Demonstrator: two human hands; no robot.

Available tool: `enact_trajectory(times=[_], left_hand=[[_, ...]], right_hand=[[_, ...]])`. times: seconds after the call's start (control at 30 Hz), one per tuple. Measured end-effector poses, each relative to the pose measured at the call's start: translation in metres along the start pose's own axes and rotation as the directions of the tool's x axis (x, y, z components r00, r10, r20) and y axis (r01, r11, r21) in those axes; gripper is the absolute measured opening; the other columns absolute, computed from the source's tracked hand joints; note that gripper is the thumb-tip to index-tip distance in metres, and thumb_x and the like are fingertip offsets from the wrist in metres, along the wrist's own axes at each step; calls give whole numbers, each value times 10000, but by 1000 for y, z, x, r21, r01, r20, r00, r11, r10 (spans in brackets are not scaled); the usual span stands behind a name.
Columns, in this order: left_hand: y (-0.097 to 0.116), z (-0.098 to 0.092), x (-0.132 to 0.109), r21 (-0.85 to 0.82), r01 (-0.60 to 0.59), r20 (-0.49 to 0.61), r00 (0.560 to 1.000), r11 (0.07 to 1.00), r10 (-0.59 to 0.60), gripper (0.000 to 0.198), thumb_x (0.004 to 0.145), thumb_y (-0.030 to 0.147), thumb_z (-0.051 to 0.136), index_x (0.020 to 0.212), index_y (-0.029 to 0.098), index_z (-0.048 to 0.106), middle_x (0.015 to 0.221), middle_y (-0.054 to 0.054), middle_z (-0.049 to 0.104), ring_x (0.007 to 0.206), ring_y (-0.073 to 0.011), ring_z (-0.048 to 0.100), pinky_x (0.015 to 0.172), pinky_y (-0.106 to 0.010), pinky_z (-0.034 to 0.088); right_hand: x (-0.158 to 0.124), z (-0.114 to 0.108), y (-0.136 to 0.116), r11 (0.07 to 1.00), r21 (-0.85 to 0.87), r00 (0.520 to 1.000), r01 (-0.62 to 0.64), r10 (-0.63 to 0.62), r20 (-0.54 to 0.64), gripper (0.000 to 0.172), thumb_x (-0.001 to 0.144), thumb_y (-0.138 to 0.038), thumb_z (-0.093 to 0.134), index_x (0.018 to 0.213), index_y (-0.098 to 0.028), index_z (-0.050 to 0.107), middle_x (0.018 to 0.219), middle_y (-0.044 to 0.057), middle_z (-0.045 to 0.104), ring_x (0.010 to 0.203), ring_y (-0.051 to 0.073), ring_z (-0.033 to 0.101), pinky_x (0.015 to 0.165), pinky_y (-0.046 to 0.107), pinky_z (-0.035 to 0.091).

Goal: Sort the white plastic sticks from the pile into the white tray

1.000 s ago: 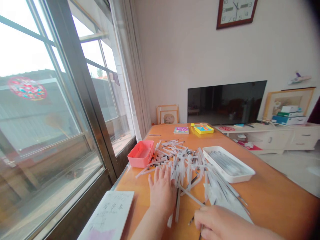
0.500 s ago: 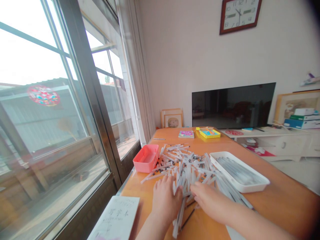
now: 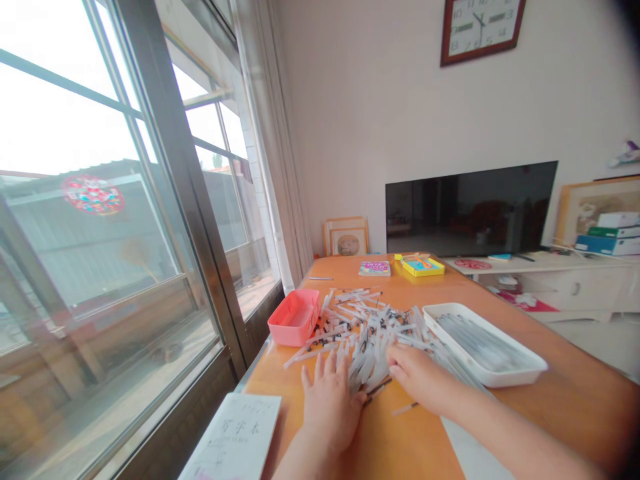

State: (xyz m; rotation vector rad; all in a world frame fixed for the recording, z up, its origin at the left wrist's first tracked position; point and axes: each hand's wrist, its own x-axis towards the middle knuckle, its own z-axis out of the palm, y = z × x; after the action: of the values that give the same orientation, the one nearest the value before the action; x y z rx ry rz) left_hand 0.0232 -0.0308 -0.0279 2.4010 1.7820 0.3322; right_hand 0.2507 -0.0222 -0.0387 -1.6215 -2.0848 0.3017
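A loose pile of clear plastic pen barrels (image 3: pixel 373 340) with small black pen parts (image 3: pixel 327 328) lies on the wooden table. At the near left edge of the pile, my left hand (image 3: pixel 331 400) rests with its fingers spread and its thumb by the barrels. My right hand (image 3: pixel 413 373) is at the pile's right side, fingers curled in against the barrels; what they hold, if anything, is hidden. The barrels between both hands are blurred. A single thin pen piece (image 3: pixel 405 408) lies on the table just below my right hand.
A pink basket (image 3: pixel 294 327) stands left of the pile, a white tray (image 3: pixel 520 373) of pen barrels right of it. A notebook (image 3: pixel 235 433) lies near left. Farther back are a yellow tray (image 3: pixel 425 270), a small book (image 3: pixel 374 268) and a pen (image 3: pixel 321 278). Windows border the left.
The barrels that stuck out toward me between my hands have been pushed back into the pile. My left hand's fingers have spread wider, and my right hand has shifted slightly right.
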Motion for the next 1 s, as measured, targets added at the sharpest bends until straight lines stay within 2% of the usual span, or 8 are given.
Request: enact_trajectory(times=[0.17, 0.3, 0.47, 0.63, 0.7, 0.8, 0.9, 1.0], left_hand=[[-4, 7, 8, 34, 78, -114, 991, 996, -74, 581, 884, 344, 519, 1451, 237, 457, 1561, -107, 419, 1475, -345, 261, 1179, -619, 136], [-5, 6, 9, 58, 109, -209, 973, 992, -95, 539, 913, 328, 507, 1438, 217, 466, 1502, -126, 485, 1440, -334, 323, 1180, -577, 160], [1, -1, 7, 33, 82, -211, 975, 996, -74, 530, 894, 329, 539, 1412, 225, 499, 1495, -101, 498, 1430, -329, 330, 1178, -559, 190], [5, -10, 3, 3, 36, -247, 968, 999, -34, 505, 883, 257, 524, 1388, 255, 522, 1505, -68, 483, 1419, -310, 337, 1177, -523, 203], [6, -15, 0, -17, -1, -280, 960, 1000, -4, 450, 894, 242, 501, 1340, 247, 560, 1437, -74, 541, 1356, -293, 411, 1155, -475, 248], [10, -23, -3, -66, -37, -309, 951, 997, 15, 352, 911, 211, 460, 1220, 243, 626, 1229, -80, 656, 1178, -257, 547, 1047, -402, 356], [16, -29, -7, -143, -70, -266, 963, 987, 29, 281, 901, 170, 449, 1054, 249, 671, 1034, -55, 707, 1023, -224, 611, 903, -340, 413], [21, -32, -10, -182, -119, -222, 972, 976, 77, 249, 861, 144, 479, 954, 258, 680, 951, -29, 723, 952, -206, 635, 827, -308, 417]], right_hand=[[-6, -7, 7, 999, 1, 998, -52, 52, -28, 80, 813, -136, 516, 808, -215, 516, 815, -1, 600, 786, 171, 552, 732, 267, 358], [-11, -6, 5, 998, -10, 998, -57, 57, -8, 99, 793, -123, 520, 818, -217, 535, 811, -3, 612, 788, 172, 564, 736, 267, 357], [-12, -1, -3, 997, -30, 997, -76, 77, 18, 104, 810, -138, 541, 849, -202, 613, 902, 42, 644, 878, 192, 577, 787, 273, 363], [-13, -16, -8, 993, -31, 993, -115, 115, -2, 112, 816, -142, 523, 821, -206, 615, 843, 22, 643, 822, 175, 563, 744, 256, 347], [-15, -26, -9, 991, -36, 992, -128, 128, 2, 110, 812, -143, 515, 801, -208, 603, 802, 10, 634, 786, 168, 555, 710, 252, 332], [-17, -34, -10, 990, -34, 991, -137, 137, 4, 100, 809, -151, 511, 789, -210, 589, 765, 2, 625, 754, 166, 550, 670, 250, 309], [-18, -31, -11, 987, -19, 987, -160, 160, 7, 89, 799, -161, 526, 828, -218, 588, 751, -9, 628, 727, 162, 553, 657, 245, 307], [-16, -23, -11, 981, -16, 981, -193, 194, 14, 155, 801, -176, 537, 928, -229, 609, 788, -4, 660, 734, 167, 581, 657, 243, 328]])
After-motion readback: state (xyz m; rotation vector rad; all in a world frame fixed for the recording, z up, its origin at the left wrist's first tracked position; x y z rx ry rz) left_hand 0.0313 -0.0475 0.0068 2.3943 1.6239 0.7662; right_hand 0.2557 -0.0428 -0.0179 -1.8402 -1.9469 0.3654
